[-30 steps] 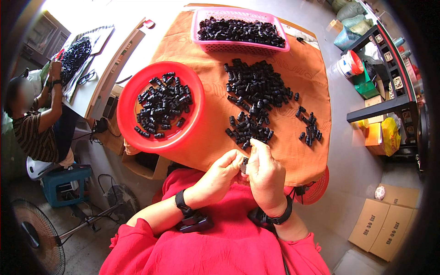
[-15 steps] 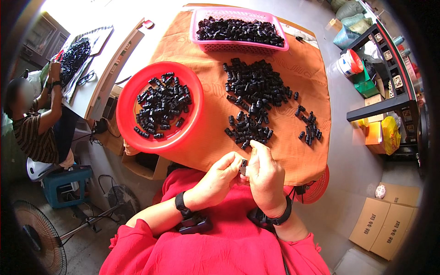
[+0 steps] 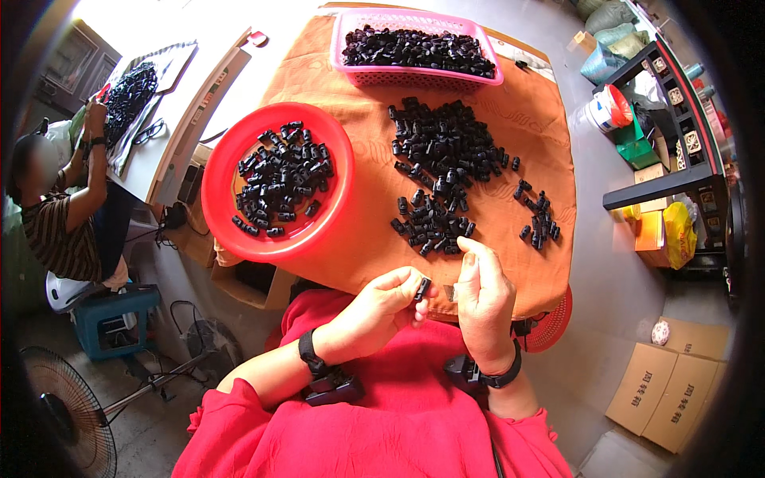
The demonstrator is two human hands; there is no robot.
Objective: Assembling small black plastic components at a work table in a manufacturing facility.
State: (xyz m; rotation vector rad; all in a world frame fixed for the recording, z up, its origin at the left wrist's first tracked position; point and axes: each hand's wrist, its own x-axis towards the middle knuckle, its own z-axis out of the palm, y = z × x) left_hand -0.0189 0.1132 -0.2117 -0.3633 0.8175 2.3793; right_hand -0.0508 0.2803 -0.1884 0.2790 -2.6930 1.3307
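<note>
Low over the table's near edge, my left hand point(image 3: 384, 307) pinches a small black plastic cylinder piece point(image 3: 422, 289) between thumb and fingers. Apart from it, just to the right, my right hand point(image 3: 486, 299) is held with fingers close together. A small greyish flat piece point(image 3: 450, 292) shows at its fingertips, too small to name. Ahead of both hands lies a heap of similar black pieces point(image 3: 442, 147) on the orange cloth, with a smaller cluster point(image 3: 434, 225) nearer me. Another little group point(image 3: 540, 219) sits to the right.
A red round basin point(image 3: 215, 191) with black pieces stands left on the orange-covered table point(image 3: 366, 215). At the far edge is a pink basket point(image 3: 422, 80) of small black parts. A person point(image 3: 60, 207) works at a table on the left. A floor fan point(image 3: 68, 414) and cartons point(image 3: 657, 390) stand nearby.
My hands have moved apart: the right has shifted right with the greyish piece, away from the black piece. My left still holds the black piece, now tilted.
</note>
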